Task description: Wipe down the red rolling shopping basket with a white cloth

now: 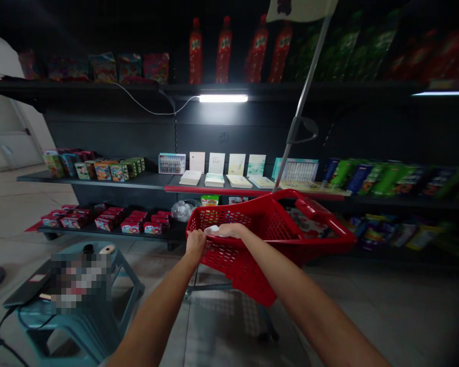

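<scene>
A red plastic shopping cart (252, 255) stands in front of me, its basket side facing me and its handle (321, 214) to the right. My left hand (196, 243) is closed around the basket's rim at its left front corner. Just right of it, my right hand (231, 230) presses a white wipe or cloth (211, 231) against the top of the same rim. The right fingertips are partly hidden by the wipe and the hand itself. A metal pole (300, 104) with a sign rises behind the cart.
Blue stools (124, 272) stand at lower left, bearing a dark flat device (32, 280) with cables. Behind the cart, shelves hold notebooks (214, 179), red boxes (133, 221), snack bags (386, 178) and red bottles (224, 51). A lamp (223, 98) glows under the upper shelf.
</scene>
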Demonstrator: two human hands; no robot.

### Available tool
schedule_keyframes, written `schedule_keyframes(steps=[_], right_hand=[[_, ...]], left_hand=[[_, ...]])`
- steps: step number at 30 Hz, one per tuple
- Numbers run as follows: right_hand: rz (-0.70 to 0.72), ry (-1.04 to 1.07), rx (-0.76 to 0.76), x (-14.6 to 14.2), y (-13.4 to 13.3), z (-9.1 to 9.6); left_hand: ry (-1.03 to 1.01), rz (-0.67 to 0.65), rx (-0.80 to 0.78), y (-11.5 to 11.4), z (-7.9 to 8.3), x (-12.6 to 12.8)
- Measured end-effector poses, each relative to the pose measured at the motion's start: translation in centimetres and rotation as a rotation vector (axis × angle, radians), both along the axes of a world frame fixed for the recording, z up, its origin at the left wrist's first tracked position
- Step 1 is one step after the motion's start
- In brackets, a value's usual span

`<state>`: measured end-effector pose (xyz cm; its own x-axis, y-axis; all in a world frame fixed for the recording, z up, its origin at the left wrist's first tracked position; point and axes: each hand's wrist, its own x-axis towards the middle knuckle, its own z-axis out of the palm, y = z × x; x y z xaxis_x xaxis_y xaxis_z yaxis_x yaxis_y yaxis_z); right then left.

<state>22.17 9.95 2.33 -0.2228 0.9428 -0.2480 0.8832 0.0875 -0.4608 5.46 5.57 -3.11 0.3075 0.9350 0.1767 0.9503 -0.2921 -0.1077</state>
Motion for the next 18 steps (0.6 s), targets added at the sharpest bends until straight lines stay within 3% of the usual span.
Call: schedule_keyframes(steps=[4, 7, 11, 15, 18], right_hand=[[-0.17, 0.154, 0.001, 5.6, -0.6, 0.1], [-0.259, 0.354, 0.068, 7.9, -1.2, -0.1], [-0.27, 0.615, 0.125, 8.6, -1.3, 1.0], [-0.211, 1.077, 0.172, 8.7, -0.9, 3.1], [-0.318, 1.093, 0.149, 9.4, -1.0, 3.2]], left_hand=[[-0.019, 0.015, 0.0, -0.6, 0.5, 0.9], [-0.027, 0.033, -0.003, -0.8, 0.7, 1.3], [-0.03, 0.045, -0.005, -0.6, 0.7, 1.5], [-0.031, 0.036, -0.014, -0.2, 0.5, 1.1], [-0.036, 0.014, -0.022, 0.0, 0.5, 0.5]])
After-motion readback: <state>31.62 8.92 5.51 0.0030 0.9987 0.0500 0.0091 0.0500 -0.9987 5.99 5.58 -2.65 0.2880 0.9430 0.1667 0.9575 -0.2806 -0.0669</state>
